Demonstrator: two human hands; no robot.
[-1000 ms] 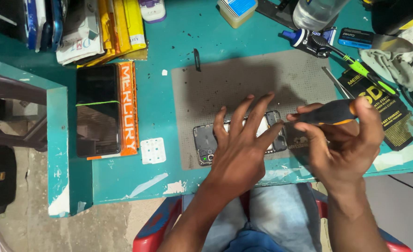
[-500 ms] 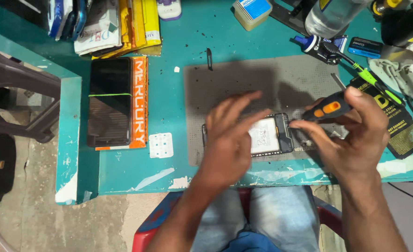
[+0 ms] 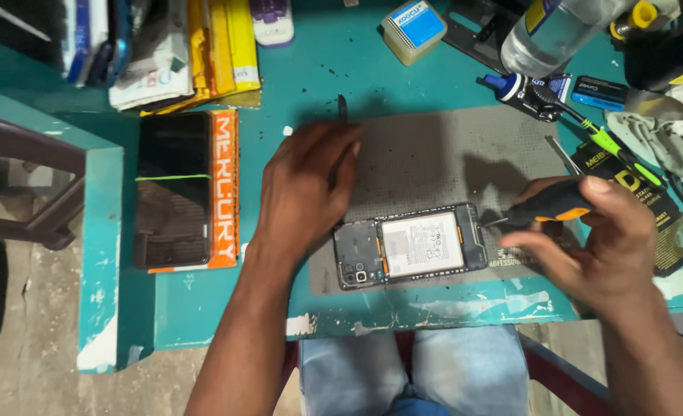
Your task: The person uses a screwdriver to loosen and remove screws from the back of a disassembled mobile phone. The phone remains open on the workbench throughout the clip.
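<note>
An opened phone lies back-side up on a grey work mat, its white battery and dark circuit boards exposed. My right hand grips a black and orange screwdriver, whose tip points at the phone's right end. My left hand hovers flat over the mat's left edge, fingers spread and holding nothing, just left of and above the phone. Its fingertips reach toward a small dark tool at the mat's top left.
A black phone rests on an orange box at the left. Along the back of the teal table are stacked packets, a small box, a clear bottle, glue tubes and a green screwdriver. A cloth sits right.
My left hand lifted off the phone and moved up and left, uncovering it. My right hand with the screwdriver shifted slightly right of the phone.
</note>
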